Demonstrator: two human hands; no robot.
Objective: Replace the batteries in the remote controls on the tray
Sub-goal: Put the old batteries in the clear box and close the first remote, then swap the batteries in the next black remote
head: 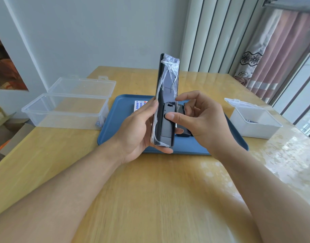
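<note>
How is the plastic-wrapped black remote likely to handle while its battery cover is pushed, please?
The black remote looks rigid, so it should not flex. Its loose, wrinkled wrap may feel slippery. Held upright by the left hand near its lower end, it could tilt under thumb pressure.

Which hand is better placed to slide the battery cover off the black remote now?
Probably the right hand: its thumb already presses the battery cover, while the left hand grips the black remote.
</note>
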